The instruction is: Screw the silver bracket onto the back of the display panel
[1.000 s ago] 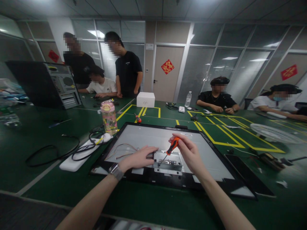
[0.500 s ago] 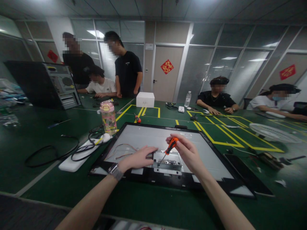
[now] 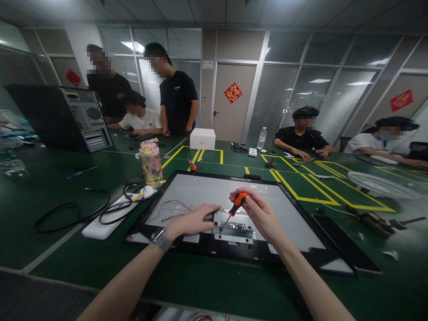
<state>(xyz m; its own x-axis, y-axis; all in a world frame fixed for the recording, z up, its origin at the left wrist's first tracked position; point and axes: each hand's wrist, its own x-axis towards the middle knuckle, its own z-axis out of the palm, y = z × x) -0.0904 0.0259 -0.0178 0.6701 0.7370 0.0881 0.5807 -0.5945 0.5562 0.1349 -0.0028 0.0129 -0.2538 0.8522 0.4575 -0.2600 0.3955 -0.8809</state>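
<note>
An orange and black screwdriver (image 3: 238,204) is gripped by the handle in my right hand (image 3: 259,211). Its shaft slants down to the left, the tip at the left part of a metal bracket (image 3: 239,232). The bracket sits near the front edge of a monitor panel (image 3: 200,189), which lies flat with its grey back up and a black frame around it. My left hand (image 3: 199,217) rests with fingers stretched out at the bracket's left end, over a dark part mostly hidden beneath it. Thin wires (image 3: 172,207) run across the panel behind that hand.
Left of the panel are a white power strip (image 3: 103,223), black cables and a pink-lidded bottle (image 3: 151,165). A computer tower (image 3: 60,116) stands at the far left. Behind lie another screwdriver (image 3: 191,165) and a white box (image 3: 202,139). A black slab (image 3: 346,243) lies at right. Several people are around the table.
My right hand and the screwdriver handle have shifted slightly left, while the tip stays at the bracket. My left hand keeps its place. A person across the table has moved a hand.
</note>
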